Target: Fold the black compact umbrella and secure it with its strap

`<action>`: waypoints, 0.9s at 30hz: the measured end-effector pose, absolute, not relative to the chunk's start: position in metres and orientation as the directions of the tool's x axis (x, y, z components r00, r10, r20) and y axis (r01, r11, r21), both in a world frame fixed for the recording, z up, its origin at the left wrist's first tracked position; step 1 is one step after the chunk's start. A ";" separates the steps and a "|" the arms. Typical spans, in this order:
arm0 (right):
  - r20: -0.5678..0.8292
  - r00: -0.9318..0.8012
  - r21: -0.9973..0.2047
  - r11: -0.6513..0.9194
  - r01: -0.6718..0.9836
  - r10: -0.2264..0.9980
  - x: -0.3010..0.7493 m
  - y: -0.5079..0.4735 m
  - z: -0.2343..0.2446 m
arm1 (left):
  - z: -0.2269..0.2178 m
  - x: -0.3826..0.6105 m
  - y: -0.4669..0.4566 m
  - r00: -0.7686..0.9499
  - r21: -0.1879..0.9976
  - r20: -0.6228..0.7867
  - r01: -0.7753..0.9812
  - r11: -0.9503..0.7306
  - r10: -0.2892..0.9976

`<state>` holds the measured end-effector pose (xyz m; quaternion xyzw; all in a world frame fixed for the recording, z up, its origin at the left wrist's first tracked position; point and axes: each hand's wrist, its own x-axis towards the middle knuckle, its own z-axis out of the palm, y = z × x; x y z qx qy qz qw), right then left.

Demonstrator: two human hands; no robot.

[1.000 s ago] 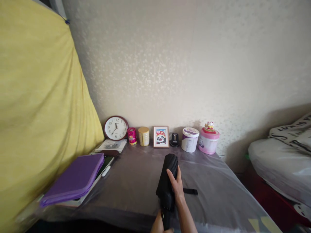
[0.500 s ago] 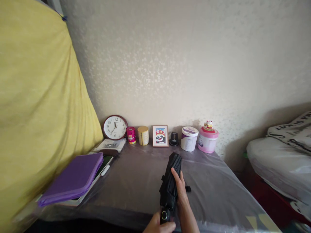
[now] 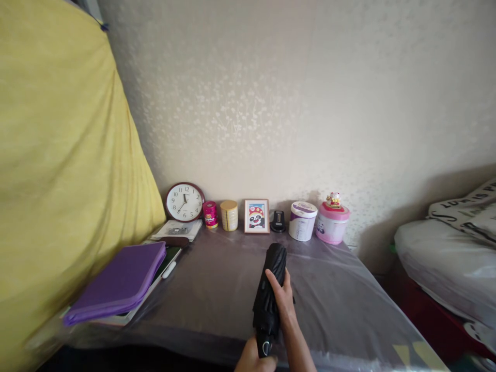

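A folded black umbrella (image 3: pixel 266 294) points away from me over the near half of the table, its canopy gathered in pleats. My left hand (image 3: pixel 254 357) is wrapped round its handle at the bottom of the view, just by a round button with a silvery ring. My right hand (image 3: pixel 282 293) grips the canopy from the right side, thumb lying across the top and fingers curled behind it, partly hidden. The strap that would circle the canopy is mostly out of sight.
Along the wall stand a round clock (image 3: pixel 185 202), a pink tin (image 3: pixel 210 215), a yellow canister (image 3: pixel 229 215), a panda picture frame (image 3: pixel 256 216), a small black device (image 3: pixel 278 221), a white-purple tub (image 3: pixel 303 222) and a pink tub (image 3: pixel 332 225). A purple folder (image 3: pixel 118 279) lies left.
The umbrella has rolled slightly in my hands, its button turning to the right. A loose strap that stuck out at the right is now almost hidden, and my right hand has shifted slightly left.
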<state>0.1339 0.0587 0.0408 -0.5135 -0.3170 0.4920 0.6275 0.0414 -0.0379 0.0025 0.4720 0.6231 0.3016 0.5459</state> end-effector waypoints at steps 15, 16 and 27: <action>-0.174 0.370 -0.959 -0.072 -0.273 0.913 0.133 0.064 0.025 | -0.020 0.030 -0.021 0.091 0.791 -0.277 0.586 0.173 0.956; -0.186 0.339 -0.945 -0.074 -0.318 0.922 0.134 0.063 0.026 | -0.013 0.028 -0.022 0.163 0.856 -0.258 0.497 0.146 0.952; -0.227 0.215 -0.902 -0.122 -0.415 0.950 0.135 0.059 0.030 | 0.012 0.030 -0.034 0.355 0.917 -0.398 0.123 0.380 0.846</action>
